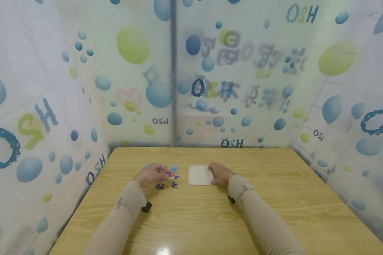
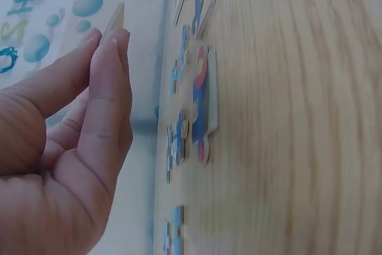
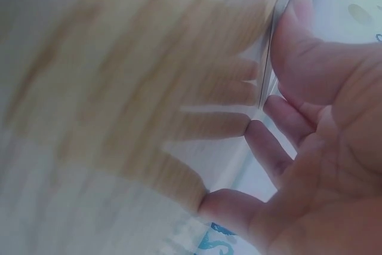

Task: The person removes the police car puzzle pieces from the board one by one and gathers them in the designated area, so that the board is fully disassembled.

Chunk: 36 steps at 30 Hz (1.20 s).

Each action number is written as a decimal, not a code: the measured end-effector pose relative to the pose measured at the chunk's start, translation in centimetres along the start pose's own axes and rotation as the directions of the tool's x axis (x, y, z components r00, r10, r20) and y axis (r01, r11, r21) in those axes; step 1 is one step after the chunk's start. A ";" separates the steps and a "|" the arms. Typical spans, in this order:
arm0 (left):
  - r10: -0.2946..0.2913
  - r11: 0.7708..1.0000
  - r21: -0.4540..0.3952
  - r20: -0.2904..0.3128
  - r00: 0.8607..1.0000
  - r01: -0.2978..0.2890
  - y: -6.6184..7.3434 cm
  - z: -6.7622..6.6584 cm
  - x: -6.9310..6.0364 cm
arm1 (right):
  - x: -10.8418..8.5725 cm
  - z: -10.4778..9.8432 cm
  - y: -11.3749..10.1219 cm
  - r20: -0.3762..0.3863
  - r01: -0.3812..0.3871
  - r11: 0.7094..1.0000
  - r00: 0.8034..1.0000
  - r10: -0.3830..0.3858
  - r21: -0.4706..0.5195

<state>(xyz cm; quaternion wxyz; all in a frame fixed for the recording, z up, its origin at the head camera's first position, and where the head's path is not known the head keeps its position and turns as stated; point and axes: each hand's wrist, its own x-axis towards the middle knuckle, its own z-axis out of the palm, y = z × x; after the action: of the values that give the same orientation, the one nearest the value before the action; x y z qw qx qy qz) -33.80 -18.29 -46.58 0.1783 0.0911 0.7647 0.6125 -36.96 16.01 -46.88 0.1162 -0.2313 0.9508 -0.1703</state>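
My left hand (image 1: 151, 175) is raised a little above the table at the left of centre. Its thumb and fingertips pinch a thin puzzle piece (image 2: 116, 17), seen nearly edge-on in the left wrist view, so its picture is hidden. Beneath and around that hand lie several loose puzzle pieces (image 1: 174, 185), mostly blue with bits of red. A shallow, pale rectangular puzzle tray (image 1: 198, 176) lies flat to their right. At its right edge, my right hand (image 1: 222, 173) holds the tray between thumb and fingers, with some fingertips touching the tabletop.
The wooden table (image 1: 258, 212) reaches to a patterned curtain (image 1: 134, 117) at the back, with more curtain along both sides. Dark wrist devices (image 1: 146, 207) sit under the sleeves. A bright light reflection shows near the front.
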 end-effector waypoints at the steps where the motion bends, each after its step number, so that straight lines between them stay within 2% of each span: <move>1: 0.000 1.000 -0.004 -0.003 1.000 0.000 0.0 -0.2 -0.1 | 0.0 0.0 0.0 0.000 -0.001 1.000 1.000 0.001 0.001; 6: 0.018 0.999 -0.030 -0.029 0.999 -0.019 -0.1 -1.2 -0.7 | 0.1 0.1 0.1 0.011 0.001 1.000 1.000 -0.001 -0.003; 14: 0.024 1.000 -0.008 -0.033 0.999 -0.024 -0.7 -2.8 -2.0 | 0.3 0.0 0.4 0.015 0.017 1.000 1.000 -0.016 -0.011; 20: -0.008 1.000 -0.021 -0.043 0.999 0.007 -1.1 -3.5 -2.8 | 0.2 0.1 0.3 0.013 0.008 1.000 1.000 -0.008 -0.014; 26: -0.034 0.999 -0.025 -0.067 0.997 0.033 -1.0 -4.5 -3.7 | 0.0 0.1 0.0 0.014 0.007 1.000 1.000 -0.007 0.006; 36: -0.083 0.996 0.006 -0.092 0.992 0.084 -1.4 -6.1 -4.9 | 0.1 0.1 0.2 0.001 0.015 1.000 1.000 -0.015 -0.015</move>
<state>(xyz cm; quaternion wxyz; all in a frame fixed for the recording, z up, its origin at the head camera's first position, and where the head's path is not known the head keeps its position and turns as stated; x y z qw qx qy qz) -31.56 -25.89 -46.00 0.1682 0.0318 0.7780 0.6045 -37.10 16.10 -47.07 0.1138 -0.2392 0.9503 -0.1639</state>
